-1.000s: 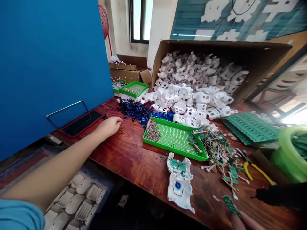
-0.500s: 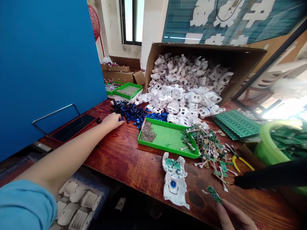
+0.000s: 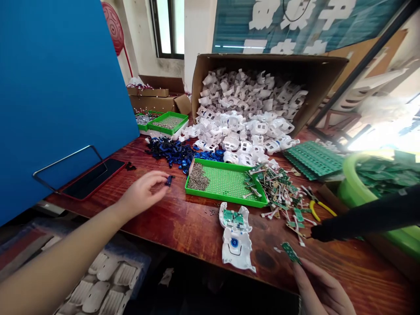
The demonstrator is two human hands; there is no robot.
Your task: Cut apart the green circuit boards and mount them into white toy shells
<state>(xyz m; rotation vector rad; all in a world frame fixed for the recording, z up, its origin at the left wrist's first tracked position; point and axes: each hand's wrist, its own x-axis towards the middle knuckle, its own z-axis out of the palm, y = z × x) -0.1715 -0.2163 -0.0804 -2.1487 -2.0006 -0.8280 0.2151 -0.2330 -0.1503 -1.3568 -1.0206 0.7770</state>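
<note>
My left hand (image 3: 144,190) pinches a small dark blue plastic part (image 3: 169,180) between thumb and fingers, above the wooden table. Behind it lies a heap of similar blue and black parts (image 3: 170,151). Low on the right, my right hand (image 3: 320,286) holds a small green circuit board (image 3: 290,252) by one end; a white connector shows at its far side. Between the hands, an opened white plastic shell (image 3: 236,251) lies on the table. A green board (image 3: 233,218) sits in its upper half, and a round blue piece (image 3: 234,243) in its lower half.
A green tray (image 3: 223,202) holds screws, with wired boards (image 3: 278,188) heaped at its right. Yellow-handled pliers (image 3: 323,208), a black tool (image 3: 361,218) and a green tub (image 3: 349,175) stand right. A carton (image 3: 328,87) spills white shells behind. A phone (image 3: 92,177) lies left.
My left hand has drawn back from the blue heap toward me, carrying a small blue part. My right hand still holds the circuit board. The view has shifted slightly.
</note>
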